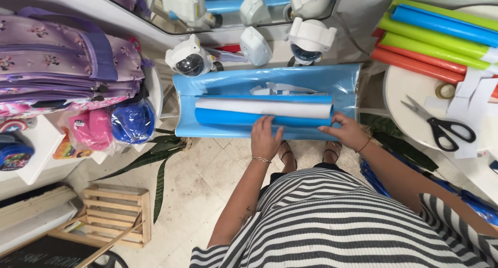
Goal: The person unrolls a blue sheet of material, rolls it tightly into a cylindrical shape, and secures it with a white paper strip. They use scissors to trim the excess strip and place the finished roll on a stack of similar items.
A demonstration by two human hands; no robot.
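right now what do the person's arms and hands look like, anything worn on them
Both arms are bare below short black-and-white striped sleeves. The left hand has a thin chain bracelet at the wrist; the right hand has a thin dark band. No gloves or rings show.

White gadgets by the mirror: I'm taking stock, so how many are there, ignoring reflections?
3, behind the blue sheet: left gadget, middle gadget, right gadget. Others may be hidden off-frame.

Open floor (pixel 207 185) below blue sheet (pixel 218 84); white cameras (pixel 189 56) behind, scissors (pixel 441 125) crowd right.
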